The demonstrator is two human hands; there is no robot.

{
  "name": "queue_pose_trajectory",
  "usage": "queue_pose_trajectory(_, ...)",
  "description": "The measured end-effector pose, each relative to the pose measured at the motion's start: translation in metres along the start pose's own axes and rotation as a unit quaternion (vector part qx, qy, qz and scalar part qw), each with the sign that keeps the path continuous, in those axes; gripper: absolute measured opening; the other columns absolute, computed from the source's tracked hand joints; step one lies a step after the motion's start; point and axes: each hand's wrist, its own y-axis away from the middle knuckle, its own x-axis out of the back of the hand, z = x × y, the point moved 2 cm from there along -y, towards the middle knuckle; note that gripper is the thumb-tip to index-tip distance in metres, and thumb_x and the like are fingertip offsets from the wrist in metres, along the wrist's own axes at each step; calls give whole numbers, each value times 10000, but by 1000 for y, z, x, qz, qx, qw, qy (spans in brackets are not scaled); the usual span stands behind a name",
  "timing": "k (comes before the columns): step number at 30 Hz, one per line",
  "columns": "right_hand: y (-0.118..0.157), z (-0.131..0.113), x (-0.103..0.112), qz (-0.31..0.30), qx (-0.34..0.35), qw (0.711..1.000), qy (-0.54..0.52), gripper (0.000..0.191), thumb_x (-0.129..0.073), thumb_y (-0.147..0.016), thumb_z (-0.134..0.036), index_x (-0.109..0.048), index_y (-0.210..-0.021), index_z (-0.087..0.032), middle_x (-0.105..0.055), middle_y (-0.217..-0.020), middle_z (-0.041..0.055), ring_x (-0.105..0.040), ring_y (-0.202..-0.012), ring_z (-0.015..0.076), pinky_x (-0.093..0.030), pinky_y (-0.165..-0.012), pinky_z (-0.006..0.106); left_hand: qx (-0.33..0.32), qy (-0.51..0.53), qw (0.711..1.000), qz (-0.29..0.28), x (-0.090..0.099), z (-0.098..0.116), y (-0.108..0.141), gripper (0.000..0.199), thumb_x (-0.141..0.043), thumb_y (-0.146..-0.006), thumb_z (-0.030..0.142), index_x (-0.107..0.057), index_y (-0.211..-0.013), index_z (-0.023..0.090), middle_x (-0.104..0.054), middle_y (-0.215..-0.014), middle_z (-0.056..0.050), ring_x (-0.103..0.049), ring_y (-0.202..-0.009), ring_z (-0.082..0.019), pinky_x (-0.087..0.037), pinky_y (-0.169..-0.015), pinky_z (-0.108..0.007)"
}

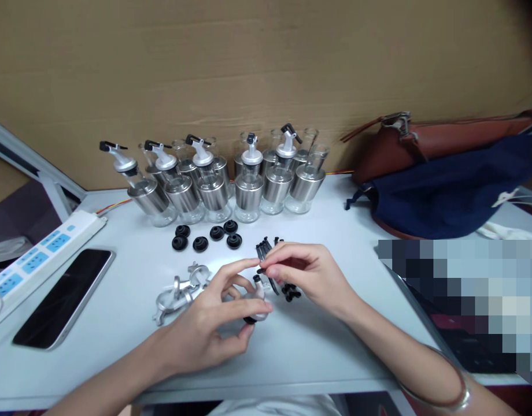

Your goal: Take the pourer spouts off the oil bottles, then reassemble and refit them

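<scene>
My left hand [214, 315] is closed around a silver bottle pourer [259, 289], with its black-tipped spout pointing up and black rubber at its base. Just above it, my right hand [313, 274] pinches a small black piece [261, 270], partly covered by the fingertips; it looks like a pourer lever cap. Under the right hand lie loose black levers [264, 247] and small black caps [291, 292]. Silver pourer bodies [183, 293] are heaped left of my left hand. Beyond them sit several black ribbed stoppers [200, 244].
Several glass bottles with steel sleeves [249, 193] stand along the cardboard wall [266, 69], some topped with pourers. At left are a phone [62, 300] and a white power strip [36, 260]. A brown bag [443, 141] and navy cloth [448, 190] lie at right.
</scene>
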Motion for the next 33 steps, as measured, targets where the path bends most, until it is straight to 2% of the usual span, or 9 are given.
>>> queue_pose_trajectory(5, 3, 2, -4, -10, 7, 1000, -17, 171, -786, -734, -341, -751, -746, -174, -660, -697, 24, -538, -557, 96, -462, -530, 220, -5, 8, 1000, -4, 0, 0, 0, 429, -530, -805, -21, -589, -1143, 237, -344, -1370, -117, -589, -958, -145, -564, -842, -285)
queue_pose_trajectory(11, 3, 1, -5, -15, -2, 999, -34, 91, -772, -739, -262, -756, -757, -175, -649, -677, 11, -528, -536, 86, -461, -524, 212, 3, 23, 1000, -21, 1, -6, 4, 452, -544, -873, 31, -551, -1258, 266, -346, -1390, -122, -596, -1003, -166, -566, -881, -314)
queue_pose_trajectory(14, 4, 1, -5, -13, -4, 999, -36, 70, -744, -748, -212, -767, -808, -185, -651, -687, 8, -531, -551, 85, -464, -540, 212, -2, 22, 1000, -6, 2, -7, 5, 463, -539, -892, 48, -526, -1291, 282, -354, -1393, -121, -602, -996, -163, -575, -873, -319)
queue_pose_trajectory(18, 4, 1, -4, -20, -2, 999, -41, 126, -707, -773, -204, -771, -881, -193, -660, -737, 16, -555, -611, 93, -461, -572, 212, -14, 11, 1000, 18, 2, -8, 5, 429, -534, -900, 52, -529, -1283, 245, -356, -1375, -112, -603, -981, -134, -581, -849, -246)
queue_pose_trajectory(22, 1, 6, -2, -34, -47, 996, -72, 146, -738, -760, -238, -753, -893, -179, -690, -806, 28, -571, -655, 101, -466, -617, 223, -33, -22, 999, 17, 2, -7, 6, 390, -513, -914, 66, -519, -1281, 200, -376, -1322, -113, -596, -1021, -137, -564, -892, -225)
queue_pose_trajectory(26, 0, 13, -1, -32, -101, 987, -122, 233, -813, -706, -281, -684, -863, -167, -661, -748, -5, -566, -649, 92, -451, -639, 218, -42, -47, 998, 11, 3, -8, 7, 341, -530, -916, 100, -538, -1248, 178, -416, -1237, -100, -592, -1032, -142, -543, -928, -219)
queue_pose_trajectory(29, 1, 16, -3, -78, -138, 974, -160, 272, -801, -737, -355, -649, -849, -159, -623, -730, -21, -545, -637, 80, -435, -634, 210, -45, -37, 998, 8, 4, -9, 8, 321, -535, -920, 123, -544, -1236, 179, -418, -1219, -96, -593, -1025, -134, -537, -920, -200)
queue_pose_trajectory(33, 5, 12, -5, -204, -170, 947, -182, 347, -680, -848, -460, -688, -989, -143, -601, -824, 10, -526, -704, 90, -429, -673, 226, -57, -58, 997, -5, 6, -8, 8, 312, -522, -930, 132, -537, -1239, 171, -416, -1250, -109, -561, -1104, -144, -481, -1002, -214)
